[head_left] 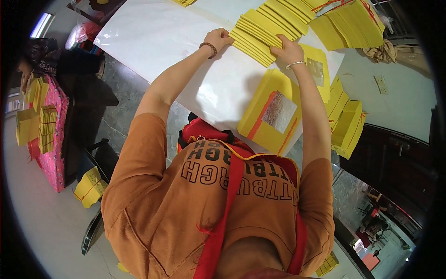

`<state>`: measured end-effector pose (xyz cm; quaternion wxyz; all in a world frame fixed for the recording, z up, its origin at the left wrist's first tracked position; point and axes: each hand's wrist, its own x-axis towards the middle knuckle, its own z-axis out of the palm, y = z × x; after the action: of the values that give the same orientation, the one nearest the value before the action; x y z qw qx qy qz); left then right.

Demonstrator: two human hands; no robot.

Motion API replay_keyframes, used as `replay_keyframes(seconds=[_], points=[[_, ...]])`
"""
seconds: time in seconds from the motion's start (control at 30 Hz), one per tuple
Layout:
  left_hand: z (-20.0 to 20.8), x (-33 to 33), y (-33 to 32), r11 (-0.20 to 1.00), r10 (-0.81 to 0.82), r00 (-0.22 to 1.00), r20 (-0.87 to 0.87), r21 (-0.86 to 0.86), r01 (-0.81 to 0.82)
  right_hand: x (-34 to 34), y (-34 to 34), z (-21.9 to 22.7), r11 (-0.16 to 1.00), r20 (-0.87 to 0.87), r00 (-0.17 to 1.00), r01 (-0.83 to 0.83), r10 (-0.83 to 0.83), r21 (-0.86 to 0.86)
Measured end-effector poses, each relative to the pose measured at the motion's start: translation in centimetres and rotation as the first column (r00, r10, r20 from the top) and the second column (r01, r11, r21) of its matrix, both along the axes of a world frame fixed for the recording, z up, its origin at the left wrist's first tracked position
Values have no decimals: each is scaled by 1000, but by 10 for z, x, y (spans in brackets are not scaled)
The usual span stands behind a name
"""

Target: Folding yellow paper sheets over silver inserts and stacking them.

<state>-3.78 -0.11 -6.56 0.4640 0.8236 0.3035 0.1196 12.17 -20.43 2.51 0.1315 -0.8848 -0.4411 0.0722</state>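
Leftmost, on a pink cloth-covered stand (56, 135) well apart from the white desk (153, 42), sit small stacks of yellow paper (46, 128). Further right, the left hand (218, 38), with a bead bracelet on its wrist, presses its fingers against the left end of a fanned row of yellow paper sheets (265, 30) at the far side of the desk, while the right hand (285, 51) grasps the near right edge of that row. Nearer and rightward lies a yellow sheet with a silver foil square (274, 114), and tied yellow bundles (350, 25) rest far right.
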Motion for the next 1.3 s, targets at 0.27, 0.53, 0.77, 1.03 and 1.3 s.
replay_keyframes(seconds=[0.27,0.53,0.77,1.03,1.3], points=[[6,7,2,996,-22,999,33,89,19,1,-1,-2,1000,2,1000,-10,10,-8],[14,15,7,981,-24,992,-126,-193,0,-2,-1,1,1000,-11,1000,-3,3,2],[45,12,11,872,-164,935,315,490,-13,-17,-9,-20,984,35,999,-1,-6,177],[83,43,6,370,-558,771,-307,740,562,-7,-10,-45,911,-106,992,-15,64,412],[93,54,-6,179,-492,722,-486,755,630,-13,-4,-56,807,-238,971,168,-35,566]])
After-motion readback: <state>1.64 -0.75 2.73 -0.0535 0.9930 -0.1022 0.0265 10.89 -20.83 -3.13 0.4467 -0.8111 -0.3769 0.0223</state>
